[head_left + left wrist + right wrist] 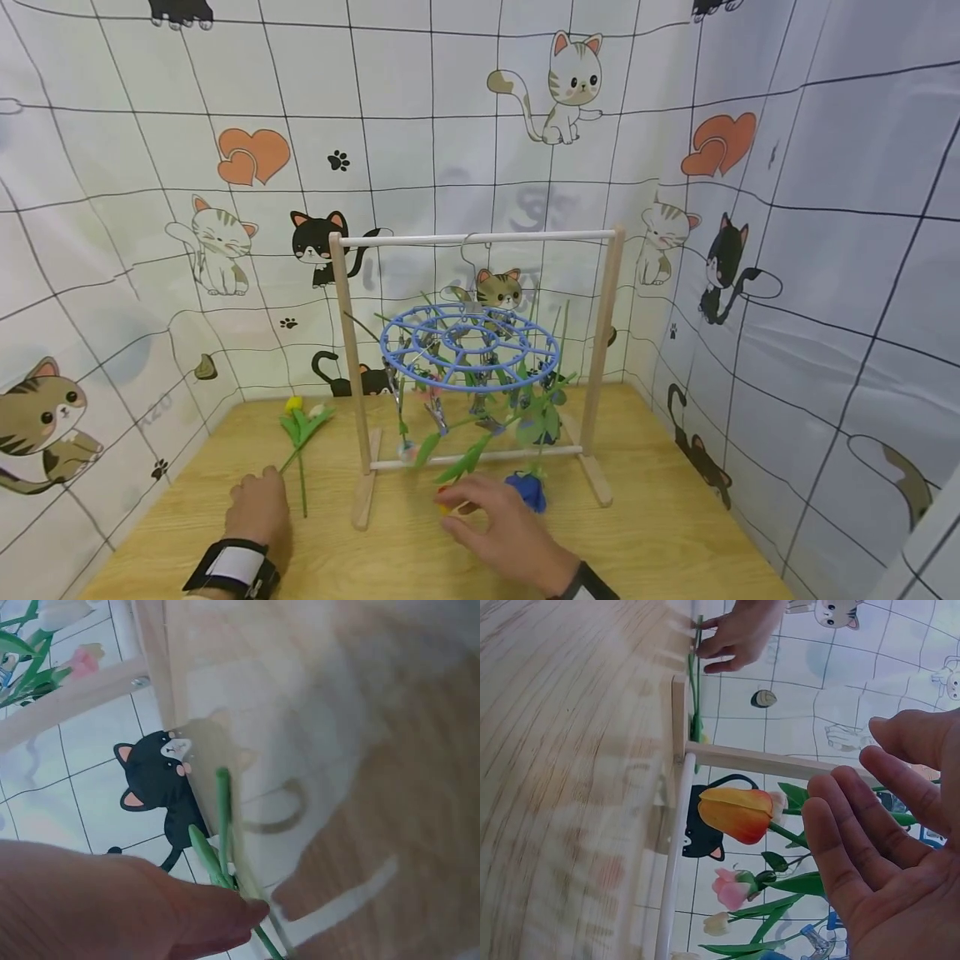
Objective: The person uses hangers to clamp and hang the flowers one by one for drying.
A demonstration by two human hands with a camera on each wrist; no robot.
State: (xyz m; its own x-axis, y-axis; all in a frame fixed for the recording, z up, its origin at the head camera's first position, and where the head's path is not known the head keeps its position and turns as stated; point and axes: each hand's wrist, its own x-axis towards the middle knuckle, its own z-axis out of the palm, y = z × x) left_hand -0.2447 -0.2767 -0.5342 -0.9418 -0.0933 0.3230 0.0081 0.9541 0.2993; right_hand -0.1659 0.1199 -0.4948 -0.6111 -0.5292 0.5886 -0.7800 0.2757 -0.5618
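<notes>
My left hand (258,504) is low over the table at the left, pinching a green tulip stem (223,799) between thumb and fingers. Beyond it lie a yellow tulip (294,404) and a whitish tulip (321,411); the held stem slants toward these heads. My right hand (502,521) is in front of the stand, fingers apart and loosely bent, holding nothing visible. Just past its fingertips hangs an orange-yellow tulip (739,814), partly hidden by the fingers in the head view. Above is a blue round hanger (472,388) with clips and several artificial flowers hanging head down.
A wooden stand (600,333) with a white top bar (540,237) carries the hanger by its hook. Its feet (596,481) rest on the wooden table (675,517). A blue flower (528,492) hangs low beside the right hand. Cat-print sheeting (427,150) encloses the table.
</notes>
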